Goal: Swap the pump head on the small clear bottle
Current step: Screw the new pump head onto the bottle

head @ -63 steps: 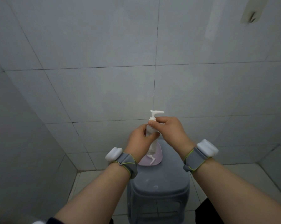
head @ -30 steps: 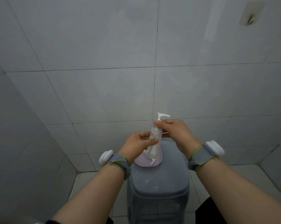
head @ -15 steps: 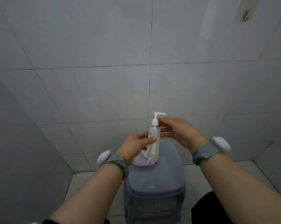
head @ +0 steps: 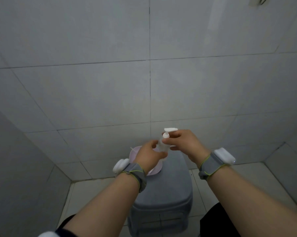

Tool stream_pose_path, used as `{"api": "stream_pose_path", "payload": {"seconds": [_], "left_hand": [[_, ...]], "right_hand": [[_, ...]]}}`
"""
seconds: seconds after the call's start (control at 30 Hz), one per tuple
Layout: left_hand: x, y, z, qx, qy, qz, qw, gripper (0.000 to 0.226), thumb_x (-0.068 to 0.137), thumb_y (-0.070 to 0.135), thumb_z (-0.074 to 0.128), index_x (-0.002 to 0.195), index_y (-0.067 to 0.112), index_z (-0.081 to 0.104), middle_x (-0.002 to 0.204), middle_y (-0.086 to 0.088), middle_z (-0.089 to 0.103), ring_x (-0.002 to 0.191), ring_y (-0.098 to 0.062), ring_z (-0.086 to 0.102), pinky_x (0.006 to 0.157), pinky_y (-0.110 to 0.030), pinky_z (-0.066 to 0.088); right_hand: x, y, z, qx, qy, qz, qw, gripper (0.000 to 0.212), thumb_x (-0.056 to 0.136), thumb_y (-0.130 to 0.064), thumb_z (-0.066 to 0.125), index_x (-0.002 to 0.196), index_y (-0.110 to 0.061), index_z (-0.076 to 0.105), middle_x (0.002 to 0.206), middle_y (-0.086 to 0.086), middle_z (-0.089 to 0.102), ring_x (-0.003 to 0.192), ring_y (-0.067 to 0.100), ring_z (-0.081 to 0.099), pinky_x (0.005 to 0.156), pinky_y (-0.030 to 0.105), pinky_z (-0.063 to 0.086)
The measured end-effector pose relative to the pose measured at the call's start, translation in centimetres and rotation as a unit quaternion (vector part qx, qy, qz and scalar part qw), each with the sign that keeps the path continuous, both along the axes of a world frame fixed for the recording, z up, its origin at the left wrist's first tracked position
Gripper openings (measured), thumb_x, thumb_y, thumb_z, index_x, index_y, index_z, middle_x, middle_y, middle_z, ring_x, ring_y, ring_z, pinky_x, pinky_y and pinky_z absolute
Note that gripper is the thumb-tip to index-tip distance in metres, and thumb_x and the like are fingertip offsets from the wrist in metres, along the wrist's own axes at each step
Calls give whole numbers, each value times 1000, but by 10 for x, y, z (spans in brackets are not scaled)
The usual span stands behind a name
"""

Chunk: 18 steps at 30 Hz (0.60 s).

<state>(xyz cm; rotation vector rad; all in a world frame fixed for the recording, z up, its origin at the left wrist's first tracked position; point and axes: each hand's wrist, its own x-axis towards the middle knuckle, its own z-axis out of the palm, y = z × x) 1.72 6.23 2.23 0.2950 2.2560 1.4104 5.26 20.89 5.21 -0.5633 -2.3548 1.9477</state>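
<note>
Against grey tiles, left hand (head: 148, 155) grips unlabelled bottle (head: 162, 145), right hand (head: 183, 144) pinches pump head (head: 168, 132).

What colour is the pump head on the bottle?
White, in the head view: the pump head.

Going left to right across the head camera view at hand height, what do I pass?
Left wrist tracker → pink dish → left hand → clear bottle → right hand → right wrist tracker.

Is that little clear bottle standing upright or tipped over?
Roughly upright: the clear bottle is held by the left hand, white pump head on top, right hand at its collar.
</note>
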Motion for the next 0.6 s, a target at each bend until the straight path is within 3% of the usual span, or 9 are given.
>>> {"api": "stream_pose_path", "payload": {"seconds": [0.27, 0.43, 0.6], "left_hand": [[-4, 23, -35, -77, 0, -57, 995, 61, 85, 12, 63, 141, 12, 40, 141, -7, 50, 128, -23, 48, 103, -27, 34], [-6, 28, -51, -92, -10, -63, 994, 58, 86, 8, 56, 141, 15, 41, 142, -6, 49, 133, -22, 43, 109, -29, 32], [-8, 30, -58, -95, -21, -69, 993, 58, 87, 6, 54, 142, 14, 40, 143, -6, 49, 132, -21, 43, 110, -31, 33]], "right_hand": [[-1, 16, -58, 22, -5, -76, 997, 17, 76, -13, 78, 93, -13, 77, 92, 20, 75, 80, 21, 65, 83, 51, 54], [2, 17, -79, 35, -5, -87, 996, 28, 74, -16, 80, 101, -15, 77, 82, 2, 76, 77, 10, 67, 84, 47, 56], [0, 16, -94, 72, -8, -83, 994, 31, 74, -19, 80, 105, -14, 76, 91, 5, 77, 87, 16, 72, 86, 41, 55]]}}
